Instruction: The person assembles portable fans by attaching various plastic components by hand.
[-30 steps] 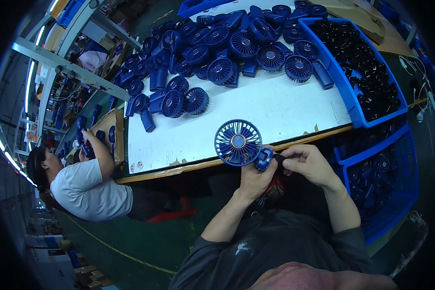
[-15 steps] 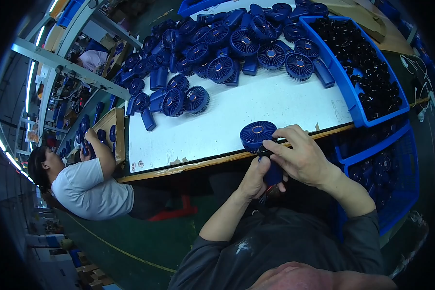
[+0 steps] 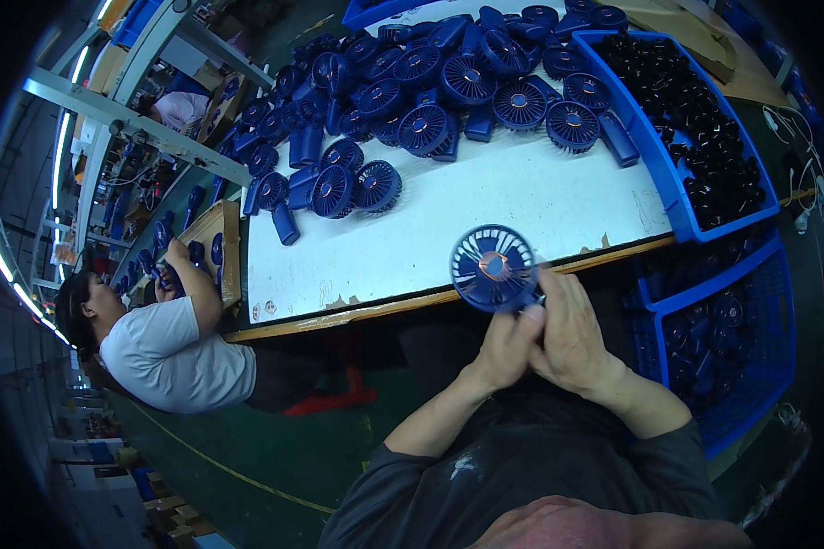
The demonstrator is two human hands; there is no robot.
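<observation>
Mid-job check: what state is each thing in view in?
Blue plastic handheld fan with round grille: held, grille facing the camera
Left grip: closed just below the fan's head
Right grip: against the left one; closure unclear
Heap of blue plastic fans: loose, overlapping
Blue rectangular plastic bin: open, holding small black parts
Lower blue plastic crate: open, holding dark parts
White tabletop: chipped along near edge

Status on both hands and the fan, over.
Left hand holding blue fan; right hand against it. Handle largely hidden. Fan pile farther back on table, apart.
</observation>
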